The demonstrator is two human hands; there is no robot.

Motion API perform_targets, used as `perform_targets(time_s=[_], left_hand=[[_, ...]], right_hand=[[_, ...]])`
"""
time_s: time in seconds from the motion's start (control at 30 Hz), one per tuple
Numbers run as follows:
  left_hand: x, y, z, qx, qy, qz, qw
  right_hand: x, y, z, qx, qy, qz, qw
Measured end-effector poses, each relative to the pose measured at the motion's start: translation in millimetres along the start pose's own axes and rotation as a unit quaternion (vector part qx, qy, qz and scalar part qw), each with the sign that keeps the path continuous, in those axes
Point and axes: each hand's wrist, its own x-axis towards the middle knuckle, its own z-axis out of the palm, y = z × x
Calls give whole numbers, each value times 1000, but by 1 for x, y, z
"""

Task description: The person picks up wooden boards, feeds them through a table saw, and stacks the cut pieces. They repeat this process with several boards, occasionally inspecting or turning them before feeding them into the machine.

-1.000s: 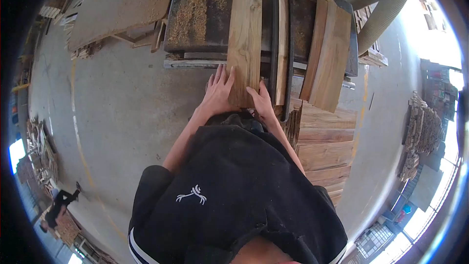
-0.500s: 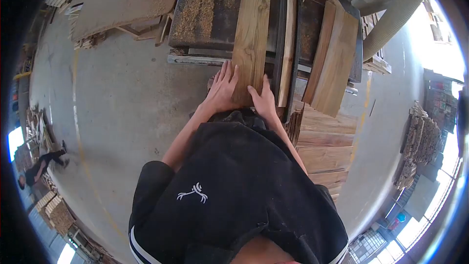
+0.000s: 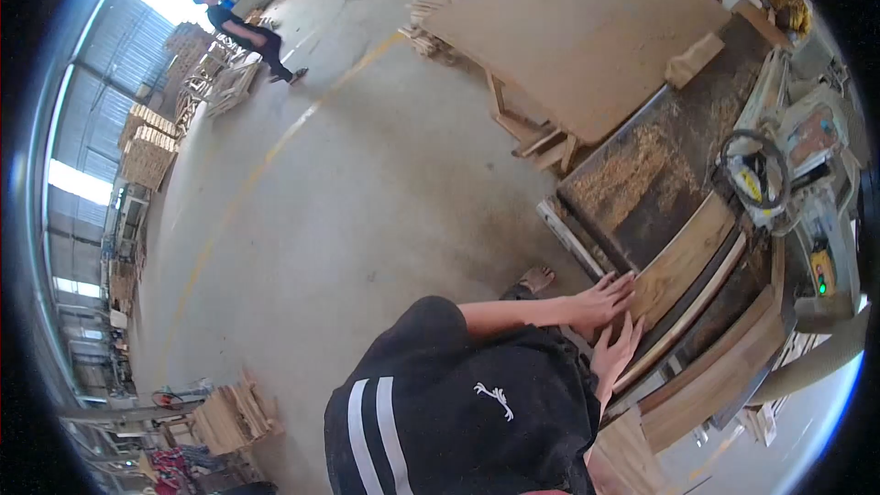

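A long wooden plank (image 3: pixel 686 255) lies on the dark machine table (image 3: pixel 642 220), pointing away from me toward the machine head. My left hand (image 3: pixel 600 301) rests flat on the plank's near end, fingers spread. My right hand (image 3: pixel 620 351) presses the same end just beside it, fingers stretched along the wood. A narrow strip (image 3: pixel 697 307) lies alongside the plank on its right. Further right, wider boards (image 3: pixel 724 376) lean on the table's edge.
Sawdust (image 3: pixel 632 170) covers the table's left part. A large flat panel (image 3: pixel 587 27) rests on trestles beyond it. A machine with a green light (image 3: pixel 821 286) stands at right. Another person (image 3: pixel 243 29) walks far off on the concrete floor. Wood stacks (image 3: pixel 234 414) stand around.
My head has turned sharply left, so the whole scene has swung round. Both hands stay on the plank's near end, and the plank has slid further onto the table.
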Motion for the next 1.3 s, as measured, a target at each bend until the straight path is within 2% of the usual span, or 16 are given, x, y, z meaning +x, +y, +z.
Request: perform_targets(time_s=[0.1,0.2,0.23,0.3,0.33,0.37,0.4,0.43,0.47,0.53,0.73,0.8,0.97,1.03,1.17,1.3], left_hand=[[3,-5,10,31,15,8,999],[11,-20,54,100,108,45,988],[6,-4,13,-13,39,10,999],[19,-2,-7,55,-57,13,997],[18,-14,25,23,42,29,998],[18,-11,11,26,-5,45,999],[11,-3,-17,12,13,59,998],[14,-13,-12,16,-52,85,995],[9,-1,-32,-43,-20,13,999],[8,-15,-15,12,-91,11,996],[29,0,-32,39,-73,41,996],[47,1,-32,82,-74,26,994],[93,-18,-54,121,-114,11,986],[111,-32,-57,166,-121,25,978],[140,-44,-79,93,-145,25,985],[178,-67,-83,81,-139,29,987]], right_hand=[[9,-1,4,-4,8,-14,1000],[12,-1,0,-10,17,-1,1000],[13,2,1,-26,11,-4,1000],[15,-1,0,-26,-2,13,1000],[12,11,11,-22,20,-3,1000],[19,-22,-10,18,-19,37,999],[22,-23,-12,50,-33,41,997],[15,-20,-2,17,18,21,999],[15,-12,7,27,42,14,999],[16,-24,0,21,27,41,999],[30,-8,19,35,56,16,998],[44,11,33,88,125,-21,988],[92,11,30,127,198,-2,972],[108,11,28,90,200,12,976],[147,18,19,-11,188,25,982],[195,24,9,7,218,33,975]])
